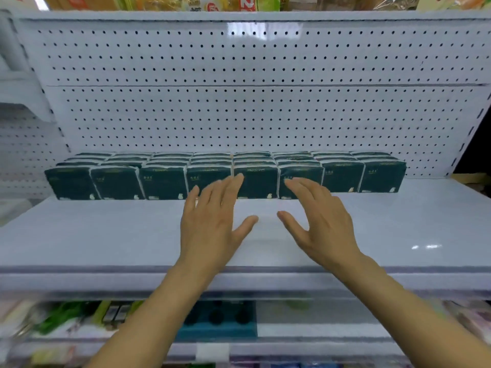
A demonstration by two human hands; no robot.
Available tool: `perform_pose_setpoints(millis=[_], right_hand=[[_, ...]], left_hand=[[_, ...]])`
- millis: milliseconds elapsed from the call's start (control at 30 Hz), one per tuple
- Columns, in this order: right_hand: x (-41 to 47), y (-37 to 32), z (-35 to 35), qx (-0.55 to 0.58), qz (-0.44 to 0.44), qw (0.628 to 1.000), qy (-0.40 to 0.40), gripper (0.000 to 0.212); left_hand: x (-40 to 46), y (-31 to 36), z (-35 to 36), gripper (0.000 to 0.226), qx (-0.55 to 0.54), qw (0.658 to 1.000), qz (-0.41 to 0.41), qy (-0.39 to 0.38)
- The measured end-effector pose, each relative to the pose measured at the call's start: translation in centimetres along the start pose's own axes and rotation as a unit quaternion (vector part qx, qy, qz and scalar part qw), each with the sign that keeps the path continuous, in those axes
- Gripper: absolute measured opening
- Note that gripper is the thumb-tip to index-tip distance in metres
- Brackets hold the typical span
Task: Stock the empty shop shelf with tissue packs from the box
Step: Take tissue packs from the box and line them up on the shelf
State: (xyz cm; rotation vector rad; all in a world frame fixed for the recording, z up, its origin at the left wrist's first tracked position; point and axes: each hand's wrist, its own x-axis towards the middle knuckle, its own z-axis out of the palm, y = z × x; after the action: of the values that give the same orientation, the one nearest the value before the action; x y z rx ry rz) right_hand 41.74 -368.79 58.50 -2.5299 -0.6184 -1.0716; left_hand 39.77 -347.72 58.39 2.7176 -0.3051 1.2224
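Glossy white shelf (398, 229); dark, shiny plastic-wrapped tissue packs (162, 181).

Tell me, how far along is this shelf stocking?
Done: dark green tissue packs stand eight across and several deep at the back of the white shelf. In hand: nothing; the left hand and right hand reach open toward the front row, fingertips near or on the packs. Left: the shelf's bare front strip. The box is out of view.

Lower shelf goods (216, 318) blurred — perhaps bottles; pack print (256, 170) unreadable.
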Motion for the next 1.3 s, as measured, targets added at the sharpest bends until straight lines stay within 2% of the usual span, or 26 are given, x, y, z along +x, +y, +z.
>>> perform_pose_setpoints(millis=[100,300,500,633,733,867,1000,1100,1200,1300], right_hand=[[-3.2,-3.0,-0.7,0.042,-0.039,0.998,0.008,0.051],[-8.5,-10.5,0.9,0.136,-0.103,0.984,-0.051,0.047],[-11.0,-19.8,5.0,0.178,-0.155,0.963,-0.126,0.046],[-12.9,-26.4,8.8,0.205,-0.156,0.949,-0.180,0.041],[-15.2,-31.6,12.1,0.217,-0.140,0.938,-0.230,0.038],[-19.0,-37.6,16.8,0.205,-0.118,0.911,-0.337,0.038],[-22.8,-41.5,20.6,0.156,-0.100,0.855,-0.485,0.043],[-25.4,-42.7,23.4,0.118,-0.104,0.814,-0.559,0.044],[-27.3,-43.2,25.9,0.091,-0.109,0.782,-0.607,0.042],[-28.8,-43.5,28.0,0.076,-0.124,0.774,-0.616,0.042]], left_hand=[[-4.3,0.1,-3.6,0.070,-0.011,0.999,-0.029,0.009],[-13.8,-3.0,-8.8,0.066,0.027,0.997,-0.049,-0.051],[-21.9,-10.5,-12.5,0.067,0.069,0.980,-0.130,-0.135],[-27.4,-16.5,-15.3,0.065,0.074,0.961,-0.193,-0.186],[-31.9,-21.7,-17.2,0.065,0.058,0.932,-0.261,-0.245],[-38.9,-28.2,-17.9,0.064,0.012,0.892,-0.323,-0.315],[-45.1,-31.9,-16.6,0.062,-0.078,0.833,-0.389,-0.386],[-49.1,-33.0,-14.6,0.057,-0.117,0.788,-0.405,-0.449],[-52.7,-33.5,-12.3,0.052,-0.135,0.741,-0.407,-0.517],[-55.2,-33.8,-10.3,0.051,-0.159,0.707,-0.424,-0.544]])
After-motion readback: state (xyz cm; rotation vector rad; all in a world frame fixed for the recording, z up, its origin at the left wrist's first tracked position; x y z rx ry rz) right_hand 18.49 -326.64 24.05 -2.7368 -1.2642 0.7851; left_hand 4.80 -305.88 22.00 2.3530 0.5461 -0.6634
